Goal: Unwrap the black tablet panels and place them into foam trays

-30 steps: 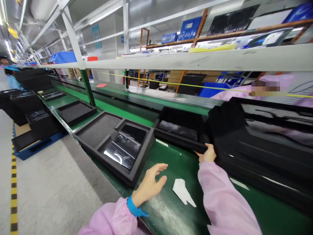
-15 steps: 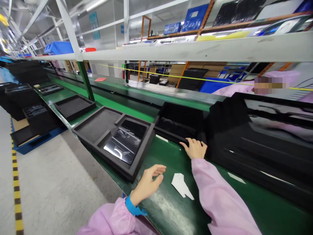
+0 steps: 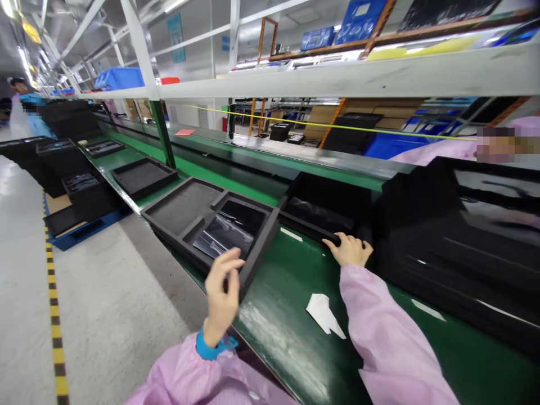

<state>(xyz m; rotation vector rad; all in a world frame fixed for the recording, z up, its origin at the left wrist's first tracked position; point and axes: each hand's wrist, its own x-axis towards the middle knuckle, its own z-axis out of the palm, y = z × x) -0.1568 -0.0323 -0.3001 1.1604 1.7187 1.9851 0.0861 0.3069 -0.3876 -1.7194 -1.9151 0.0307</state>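
My left hand (image 3: 221,292) is raised at the belt's near edge, fingers loosely apart and holding nothing. It is just short of the near corner of a black foam tray (image 3: 257,247). That tray has two compartments; one holds a glossy bagged part (image 3: 230,233). My right hand (image 3: 349,250) lies palm down on the front rim of a second black tray (image 3: 312,225), fingers curled over the edge. A large black foam piece (image 3: 464,253) leans right beside it.
The trays sit on a green conveyor belt (image 3: 287,292) with a white paper scrap (image 3: 323,312) near me. More black trays (image 3: 143,177) follow to the left. A shelf (image 3: 337,84) runs overhead. A person in pink (image 3: 442,149) works opposite; another stands far left (image 3: 25,95).
My left hand has lifted off the belt and moved left toward the foam tray's corner. My right hand slid from the tray's corner onto its front rim.
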